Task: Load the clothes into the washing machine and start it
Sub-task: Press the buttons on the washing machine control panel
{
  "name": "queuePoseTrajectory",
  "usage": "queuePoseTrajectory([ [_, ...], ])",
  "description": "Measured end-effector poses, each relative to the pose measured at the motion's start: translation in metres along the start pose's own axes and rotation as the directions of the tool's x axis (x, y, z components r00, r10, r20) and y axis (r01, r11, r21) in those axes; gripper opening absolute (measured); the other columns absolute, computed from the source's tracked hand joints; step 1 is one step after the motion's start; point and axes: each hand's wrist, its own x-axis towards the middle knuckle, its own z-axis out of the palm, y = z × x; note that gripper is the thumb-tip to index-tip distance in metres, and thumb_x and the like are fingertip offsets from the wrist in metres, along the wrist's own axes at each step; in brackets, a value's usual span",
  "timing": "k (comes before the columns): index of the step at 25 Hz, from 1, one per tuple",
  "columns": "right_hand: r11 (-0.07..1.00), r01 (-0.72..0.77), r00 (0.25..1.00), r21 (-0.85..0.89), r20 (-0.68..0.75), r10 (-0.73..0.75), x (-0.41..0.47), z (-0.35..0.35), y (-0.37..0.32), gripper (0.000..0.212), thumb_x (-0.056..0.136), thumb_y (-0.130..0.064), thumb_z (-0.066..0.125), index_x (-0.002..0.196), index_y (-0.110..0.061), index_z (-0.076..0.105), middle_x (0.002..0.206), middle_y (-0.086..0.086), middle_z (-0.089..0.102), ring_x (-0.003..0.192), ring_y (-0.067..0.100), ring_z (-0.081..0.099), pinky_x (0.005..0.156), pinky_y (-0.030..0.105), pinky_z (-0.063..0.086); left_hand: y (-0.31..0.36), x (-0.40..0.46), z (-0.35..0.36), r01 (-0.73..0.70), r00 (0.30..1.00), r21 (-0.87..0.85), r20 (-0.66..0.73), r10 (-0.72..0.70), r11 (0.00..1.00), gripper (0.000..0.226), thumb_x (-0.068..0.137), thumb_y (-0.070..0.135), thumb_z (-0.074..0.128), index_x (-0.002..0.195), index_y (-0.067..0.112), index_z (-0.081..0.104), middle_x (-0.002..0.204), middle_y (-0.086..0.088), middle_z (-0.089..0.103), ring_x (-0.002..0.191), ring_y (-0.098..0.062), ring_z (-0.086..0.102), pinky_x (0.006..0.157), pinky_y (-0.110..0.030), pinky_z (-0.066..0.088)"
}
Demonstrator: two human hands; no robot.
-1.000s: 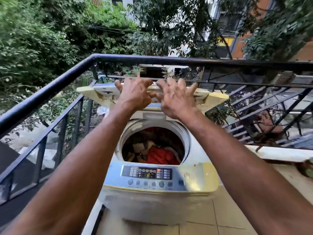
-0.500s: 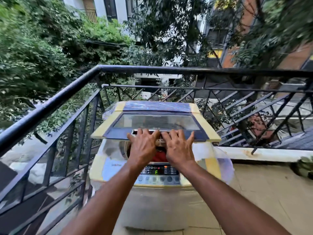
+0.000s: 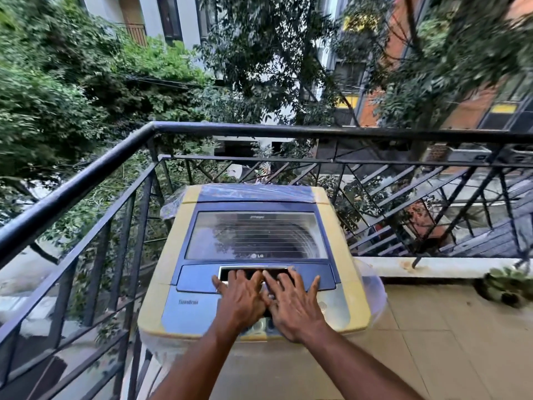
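A top-loading washing machine [image 3: 161, 278] with a yellowed body stands in the balcony corner. Its blue lid [image 3: 253, 235] with a clear window lies flat and closed, so the clothes inside are hidden. My left hand [image 3: 240, 298] and my right hand [image 3: 291, 304] lie side by side on the front of the lid, fingers straight, fingertips at the lid's handle recess [image 3: 253, 271]. Both hands cover most of the control panel [image 3: 259, 324]; only a few buttons show below the palms.
A black metal railing [image 3: 86, 174] runs along the left and far sides, close behind the machine. Clear plastic wrap [image 3: 372, 287] hangs off the machine's right side. Beige floor tiles [image 3: 447, 342] spread to the right, with a small plant [image 3: 507, 287] by the low ledge.
The lid has come down from upright to fully closed, with both hands moving down with it. The red clothes in the drum are no longer visible.
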Motion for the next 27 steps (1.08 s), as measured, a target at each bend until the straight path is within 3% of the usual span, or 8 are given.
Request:
queuePoseTrajectory([
  [5, 1.000, -0.004, 0.999, -0.024, 0.043, 0.005, 0.000, 0.005, 0.003, 0.067, 0.096, -0.068, 0.001, 0.158, -0.045, -0.011, 0.166, -0.002, 0.020, 0.158, 0.025, -0.002, 0.112, 0.076, -0.010, -0.008, -0.001, 0.009, -0.058, 0.998, 0.054, -0.035, 0.060, 0.997, 0.053, 0.084, 0.053, 0.023, 0.130, 0.039, 0.044, 0.113, -0.006, 0.050, 0.113, -0.031, 0.045, 0.107, -0.071, 0.017],
  [9, 0.998, 0.005, 0.997, -0.055, 0.082, 0.000, 0.000, 0.004, 0.002, 0.072, 0.092, -0.074, 0.001, 0.156, -0.046, -0.018, 0.170, -0.001, 0.015, 0.158, 0.025, -0.008, 0.113, 0.076, -0.009, -0.014, -0.002, 0.007, -0.085, 0.996, 0.033, 0.040, 0.083, 0.996, 0.047, 0.090, 0.045, 0.035, 0.137, 0.039, 0.037, 0.115, -0.006, 0.047, 0.116, -0.029, 0.041, 0.110, -0.076, 0.010],
  [15, 0.998, 0.030, 0.988, -0.054, 0.154, -0.021, 0.001, -0.007, 0.004, 0.085, 0.085, -0.083, 0.005, 0.157, -0.043, -0.016, 0.168, 0.000, 0.016, 0.158, 0.026, -0.009, 0.112, 0.077, -0.007, -0.018, -0.014, -0.004, -0.153, 0.985, 0.037, 0.090, 0.149, 0.988, 0.066, 0.090, 0.047, 0.038, 0.153, 0.038, 0.021, 0.125, -0.006, 0.044, 0.126, -0.028, 0.038, 0.115, -0.073, 0.004],
  [19, 0.998, 0.057, 0.981, 0.004, 0.185, -0.057, 0.004, -0.015, 0.007, 0.094, 0.081, -0.089, 0.008, 0.159, -0.041, -0.009, 0.168, -0.002, 0.012, 0.157, 0.025, -0.008, 0.113, 0.078, -0.005, -0.029, -0.017, -0.005, -0.181, 0.983, -0.043, 0.029, 0.182, 0.983, 0.067, 0.093, 0.048, 0.043, 0.156, 0.034, 0.024, 0.149, -0.008, 0.036, 0.145, -0.028, 0.026, 0.120, -0.065, 0.007],
  [24, 1.000, -0.014, 0.997, 0.013, 0.070, 0.013, -0.002, -0.020, 0.030, 0.100, 0.079, -0.091, 0.011, 0.158, -0.037, -0.017, 0.170, -0.003, -0.020, 0.155, 0.030, -0.021, 0.121, 0.069, -0.004, -0.066, -0.026, -0.007, -0.079, 0.988, -0.082, -0.137, 0.067, 0.994, 0.065, 0.098, 0.053, 0.040, 0.155, 0.024, 0.029, 0.164, -0.013, 0.016, 0.154, -0.032, 0.012, 0.123, -0.061, 0.007],
  [27, 0.994, -0.105, 0.994, 0.017, -0.041, 0.105, -0.011, -0.024, 0.060, 0.096, 0.086, -0.085, 0.019, 0.161, -0.034, -0.012, 0.170, 0.000, -0.020, 0.157, 0.027, -0.017, 0.124, 0.062, 0.001, -0.097, -0.032, -0.019, 0.021, 0.980, -0.086, -0.197, -0.037, 0.996, 0.071, 0.094, 0.058, 0.031, 0.154, 0.021, 0.032, 0.166, -0.016, 0.009, 0.154, -0.034, 0.010, 0.122, -0.061, 0.008],
])
